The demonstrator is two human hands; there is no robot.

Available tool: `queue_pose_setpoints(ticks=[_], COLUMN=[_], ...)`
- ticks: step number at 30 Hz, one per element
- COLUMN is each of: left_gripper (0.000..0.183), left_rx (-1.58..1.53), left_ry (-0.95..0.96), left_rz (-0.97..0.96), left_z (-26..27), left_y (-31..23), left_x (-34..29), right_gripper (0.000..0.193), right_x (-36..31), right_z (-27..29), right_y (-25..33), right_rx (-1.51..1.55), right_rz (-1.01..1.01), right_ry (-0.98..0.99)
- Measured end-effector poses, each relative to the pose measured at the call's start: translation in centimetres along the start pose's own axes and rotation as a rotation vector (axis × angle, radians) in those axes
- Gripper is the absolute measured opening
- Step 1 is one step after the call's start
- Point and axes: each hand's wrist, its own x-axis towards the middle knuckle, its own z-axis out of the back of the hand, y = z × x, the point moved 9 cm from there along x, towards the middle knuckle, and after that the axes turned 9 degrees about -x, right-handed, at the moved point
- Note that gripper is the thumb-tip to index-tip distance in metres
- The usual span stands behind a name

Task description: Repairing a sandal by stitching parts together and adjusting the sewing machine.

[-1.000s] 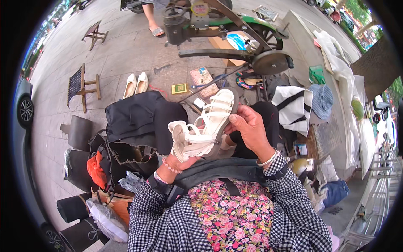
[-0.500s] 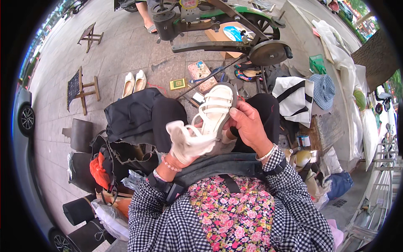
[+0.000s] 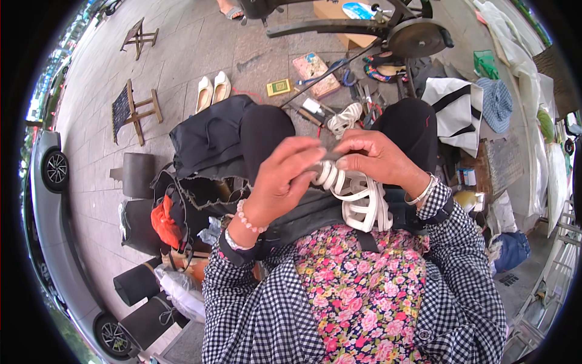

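Note:
A white strappy sandal (image 3: 365, 203) hangs over my lap, its open straps turned toward my body. My right hand (image 3: 388, 159) is closed on the end farther from me, thumb and fingers pinching the dark sole edge. Close beside it, my left hand (image 3: 285, 179) has its fingers bent around the same end, somewhat smeared by motion; its fingertips meet the sole. A second white sandal (image 3: 345, 119) lies on the ground between my knees, beside several hand tools (image 3: 312, 108).
A black cast-iron machine with a wheel (image 3: 421, 39) stands ahead. Cream shoes (image 3: 213, 91), a yellow box (image 3: 279, 87) and a pink box (image 3: 316, 74) sit on the paving. Left are folding stools (image 3: 133, 112) and a black bag (image 3: 209, 136); right, a white-and-black bag (image 3: 454, 115).
Both sandals were in my hands; one now lies on the ground between my knees. The other has turned, straps toward me, with both hands together at its far end. The view has shifted.

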Motion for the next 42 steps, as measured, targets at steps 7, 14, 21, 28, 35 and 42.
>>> queue_pose_setpoints(ticks=[7, 14, 21, 28, 35, 42], left_gripper=[0.036, 0.037, 0.024, 0.023, 0.021, 0.016], left_rx=[-0.227, 0.029, 0.023, -0.012, -0.023, -0.045], left_ry=[-0.181, -0.181, -0.089, 0.057, 0.178, 0.090], left_rz=[0.267, 0.132, 0.084, 0.215, 0.268, 0.330], left_z=[-0.7, -0.3, -1.2, -1.8, -2.5, -2.3], left_y=[2.7, 1.9, 1.5, 2.3, 2.2, 2.8], left_x=[-3.5, -4.0, -3.7, -3.0, -2.7, -3.7], right_gripper=[0.018, 0.021, 0.021, 0.016, 0.016, 0.023], right_x=[-0.5, -0.2, -0.7, -0.9, -1.2, -0.7], right_z=[-3.0, -3.8, -5.0, -5.5, -6.0, -5.5], right_y=[-1.9, -2.9, -4.6, -5.3, -5.8, -3.0], right_rx=[0.140, 0.090, 0.249, 0.216, 0.254, 0.154], right_rz=[-0.077, -0.113, -0.363, -0.485, -0.538, -0.193], right_ry=[0.061, 0.032, 0.030, 0.063, 0.090, 0.163])
